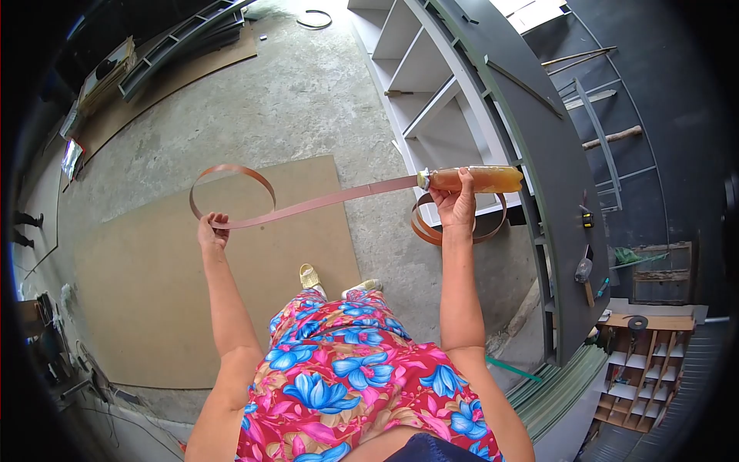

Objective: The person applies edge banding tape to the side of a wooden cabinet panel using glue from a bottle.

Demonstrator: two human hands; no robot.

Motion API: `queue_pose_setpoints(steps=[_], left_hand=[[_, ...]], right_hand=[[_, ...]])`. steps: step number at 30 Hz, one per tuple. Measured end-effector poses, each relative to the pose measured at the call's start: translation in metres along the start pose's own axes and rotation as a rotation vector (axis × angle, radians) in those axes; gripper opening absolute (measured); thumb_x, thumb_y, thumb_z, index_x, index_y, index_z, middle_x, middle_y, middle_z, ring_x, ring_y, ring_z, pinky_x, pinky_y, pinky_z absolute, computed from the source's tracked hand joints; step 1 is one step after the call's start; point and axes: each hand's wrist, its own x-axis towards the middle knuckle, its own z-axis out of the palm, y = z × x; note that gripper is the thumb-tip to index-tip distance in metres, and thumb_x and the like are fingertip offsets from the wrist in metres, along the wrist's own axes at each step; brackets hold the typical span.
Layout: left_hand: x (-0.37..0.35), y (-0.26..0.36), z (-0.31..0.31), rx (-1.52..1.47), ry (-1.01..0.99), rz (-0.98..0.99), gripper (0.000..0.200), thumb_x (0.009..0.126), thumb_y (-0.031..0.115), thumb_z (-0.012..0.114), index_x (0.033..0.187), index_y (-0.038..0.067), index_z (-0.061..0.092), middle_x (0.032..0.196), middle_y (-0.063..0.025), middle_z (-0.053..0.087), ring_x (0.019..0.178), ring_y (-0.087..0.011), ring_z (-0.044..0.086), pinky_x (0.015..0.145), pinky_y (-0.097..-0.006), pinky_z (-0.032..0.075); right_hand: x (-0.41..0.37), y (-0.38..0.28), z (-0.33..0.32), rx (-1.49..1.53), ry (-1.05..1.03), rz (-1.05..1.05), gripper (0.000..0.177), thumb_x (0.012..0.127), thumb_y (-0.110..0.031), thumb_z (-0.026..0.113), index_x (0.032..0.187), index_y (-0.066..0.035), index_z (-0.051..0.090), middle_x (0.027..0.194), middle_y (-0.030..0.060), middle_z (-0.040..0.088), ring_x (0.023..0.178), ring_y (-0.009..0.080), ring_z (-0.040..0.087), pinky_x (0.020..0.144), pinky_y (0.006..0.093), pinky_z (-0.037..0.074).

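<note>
A long reddish-brown strip (331,199), resembling edge banding, stretches taut across in front of me. My left hand (215,231) pinches it near one end, where the strip curls up into a loose loop. My right hand (456,206) is closed around a clear plastic bottle (493,179) lying sideways, with amber, glue-like liquid inside and its whitish neck pointing left. The strip's other end runs up to the bottle's neck, and more of it hangs coiled below my right hand. Whether the right fingers also grip the strip is hidden.
A brown board (154,292) lies on the concrete floor (308,100) under my feet. On the right stands a white shelf unit (439,115) beside a long dark panel (531,100) with hand tools on it. A cubby rack (643,369) is at lower right.
</note>
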Motion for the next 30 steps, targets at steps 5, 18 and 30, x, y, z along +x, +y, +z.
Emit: queue_pose_setpoints(steps=[5,18,30], left_hand=[[0.018,0.047,0.004,0.271,-0.091,0.237,0.025,0.086,0.031,0.052,0.079,0.007,0.055,0.056,-0.0043,0.054,0.051,-0.0178,0.057,0.046,-0.0289,0.044],[0.045,0.049,0.052,-0.453,0.030,-0.197,0.062,0.093,0.048,0.015,0.087,0.006,0.060,0.077,-0.0039,0.065,0.081,-0.0322,0.065,0.062,-0.0461,0.051],[-0.024,-0.146,0.078,-0.125,-0.003,-0.513,0.056,0.091,0.048,0.025,0.102,0.004,0.058,0.095,-0.0100,0.066,0.090,-0.0276,0.062,0.085,-0.0442,0.045]], right_hand=[[0.001,0.004,-0.003,0.025,0.015,0.020,0.045,0.070,-0.029,0.073,0.102,-0.008,0.049,0.093,0.0087,0.056,0.082,0.0223,0.061,0.072,0.0364,0.056],[-0.004,-0.020,-0.027,0.079,0.084,-0.024,0.040,0.069,-0.032,0.073,0.097,-0.011,0.053,0.088,0.0066,0.059,0.080,0.0215,0.061,0.069,0.0344,0.056],[0.005,-0.064,-0.079,0.107,0.189,-0.080,0.043,0.070,-0.029,0.072,0.100,-0.009,0.050,0.092,0.0074,0.056,0.085,0.0221,0.060,0.073,0.0363,0.057]])
